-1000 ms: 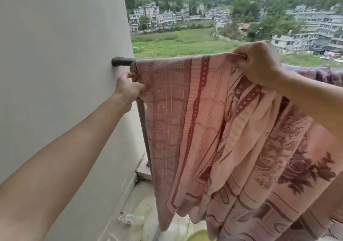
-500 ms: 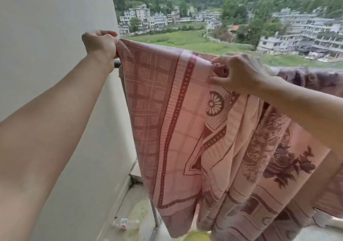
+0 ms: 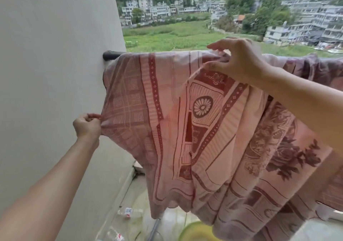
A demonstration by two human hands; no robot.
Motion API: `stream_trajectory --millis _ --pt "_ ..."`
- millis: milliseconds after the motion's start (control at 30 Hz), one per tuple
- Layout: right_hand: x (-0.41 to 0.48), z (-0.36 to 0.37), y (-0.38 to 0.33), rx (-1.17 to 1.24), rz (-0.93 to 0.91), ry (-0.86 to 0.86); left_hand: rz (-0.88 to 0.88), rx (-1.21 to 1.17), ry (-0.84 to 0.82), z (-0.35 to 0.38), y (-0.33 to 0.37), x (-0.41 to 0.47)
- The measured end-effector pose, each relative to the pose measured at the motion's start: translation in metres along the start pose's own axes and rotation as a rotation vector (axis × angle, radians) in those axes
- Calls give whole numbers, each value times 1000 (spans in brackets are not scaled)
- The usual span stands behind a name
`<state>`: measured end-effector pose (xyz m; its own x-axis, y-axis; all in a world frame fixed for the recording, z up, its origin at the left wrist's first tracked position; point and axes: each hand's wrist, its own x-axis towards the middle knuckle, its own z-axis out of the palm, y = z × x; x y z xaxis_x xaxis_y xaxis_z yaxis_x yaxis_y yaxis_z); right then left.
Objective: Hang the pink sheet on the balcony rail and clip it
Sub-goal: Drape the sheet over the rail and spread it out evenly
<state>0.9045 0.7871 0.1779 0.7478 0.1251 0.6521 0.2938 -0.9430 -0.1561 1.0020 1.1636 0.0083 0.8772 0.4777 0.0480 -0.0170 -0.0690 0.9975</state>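
Sheet (image 3: 185,129) over rail (image 3: 109,55); left hand (image 3: 87,127) pinching its edge; right hand (image 3: 239,58) pinching a top fold

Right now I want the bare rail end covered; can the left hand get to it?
Probably yes: the left hand pinches the pink sheet edge just below the rail end, nothing between.

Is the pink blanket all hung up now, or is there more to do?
Hung: the pink sheet drapes over the rail. Happening now: the left hand pulls its side edge and the right hand pinches the top, spreading it. Left: no clips are visible on it.
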Motion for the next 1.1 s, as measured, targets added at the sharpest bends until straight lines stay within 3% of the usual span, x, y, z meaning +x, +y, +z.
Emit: stream_trajectory --millis 133,267,367,500,600,700,900,1033,1100 --pt "-4 4 10 -24 24 -29 -171 83 -134 -9 -31 -6" --pt "2 4 9 39 49 60 -217 -44 -329 11 14 -4" --pt "4 -1 15 21 99 94 -128 -55 -422 30 56 -4" --pt "-7 -10 30 54 208 241 1 6 -414 48 79 4" --pt "-12 -16 33 59 208 182 -38 -78 -427 56 84 6" --pt "-11 -19 35 55 199 127 -42 -78 -345 60 78 9" --pt "-1 -16 26 136 215 88 68 -74 25 34 99 50" --pt "-1 -6 12 66 203 -56 113 219 71 31 102 55" --pt "-1 -7 12 8 215 -43 257 368 103 41 109 42"
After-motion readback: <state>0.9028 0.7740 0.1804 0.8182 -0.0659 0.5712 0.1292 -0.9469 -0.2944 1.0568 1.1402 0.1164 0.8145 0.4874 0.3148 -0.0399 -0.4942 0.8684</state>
